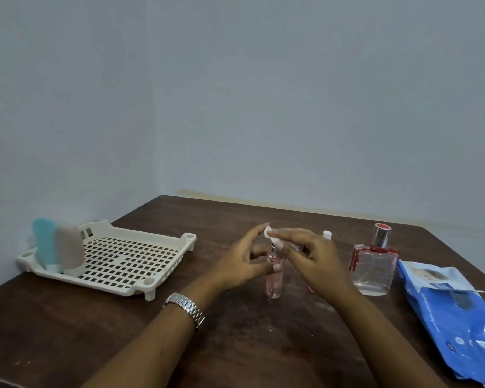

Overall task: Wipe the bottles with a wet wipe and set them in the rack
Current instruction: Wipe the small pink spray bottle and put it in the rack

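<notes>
A small pink spray bottle (274, 281) stands upright on the table's middle. My left hand (242, 264) grips its upper body, index finger raised to its top. My right hand (314, 257) pinches a white wet wipe (268, 233) against the bottle's top. At the left stands a white perforated rack (129, 259), with a blue bottle (43, 242) and a grey-beige bottle (69, 247) upright in its far left corner.
A square clear perfume bottle (374, 266) with red trim and a silver cap stands right of my hands. A white-capped bottle (327, 234) peeks from behind my right hand. A blue wet-wipe pack (457, 317) lies at the right edge of the brown table (235, 348).
</notes>
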Motion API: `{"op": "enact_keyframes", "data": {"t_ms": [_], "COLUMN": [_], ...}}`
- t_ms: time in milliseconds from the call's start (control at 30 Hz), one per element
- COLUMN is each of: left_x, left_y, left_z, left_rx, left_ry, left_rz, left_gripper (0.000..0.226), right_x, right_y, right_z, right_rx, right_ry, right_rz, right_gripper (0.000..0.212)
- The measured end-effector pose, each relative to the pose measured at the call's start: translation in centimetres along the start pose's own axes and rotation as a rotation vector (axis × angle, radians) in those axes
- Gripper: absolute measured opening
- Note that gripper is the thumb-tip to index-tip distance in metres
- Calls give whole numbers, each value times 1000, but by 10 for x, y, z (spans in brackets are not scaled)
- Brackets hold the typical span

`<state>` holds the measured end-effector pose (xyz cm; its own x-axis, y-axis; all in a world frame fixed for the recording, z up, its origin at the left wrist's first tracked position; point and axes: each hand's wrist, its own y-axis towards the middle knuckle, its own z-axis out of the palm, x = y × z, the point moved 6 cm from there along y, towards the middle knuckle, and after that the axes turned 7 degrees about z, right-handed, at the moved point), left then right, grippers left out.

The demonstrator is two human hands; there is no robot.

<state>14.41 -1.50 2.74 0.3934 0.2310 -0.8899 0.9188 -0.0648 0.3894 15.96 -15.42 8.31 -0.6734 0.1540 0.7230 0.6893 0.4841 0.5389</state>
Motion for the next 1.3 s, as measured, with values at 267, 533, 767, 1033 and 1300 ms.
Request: {"op": "enact_keyframes", "data": {"t_ms": [267, 533, 767, 1033, 1300], "left_x": [4, 0, 0, 2, 1], "left_y": [-1, 1, 2, -2, -3], "left_z": [4, 5, 11, 7, 7], "left_rx": [-11, -92, -74, -39, -36], "left_ry": [100, 76, 47, -13, -39], "left_rz": [26, 34, 62, 38, 46], "left_gripper": [90, 84, 76, 69, 56], "right_x": [12, 15, 11, 5, 2], "right_y": [7, 23, 15, 6, 5], "right_z": [-3, 15, 8, -7, -9], "right_rx": [136, 146, -25, 36, -124], "right_ry": [-180, -671, -472, -6, 36], "right_rz": [2, 119, 128, 134, 109], "right_gripper": [17, 14, 18, 16, 11]}}
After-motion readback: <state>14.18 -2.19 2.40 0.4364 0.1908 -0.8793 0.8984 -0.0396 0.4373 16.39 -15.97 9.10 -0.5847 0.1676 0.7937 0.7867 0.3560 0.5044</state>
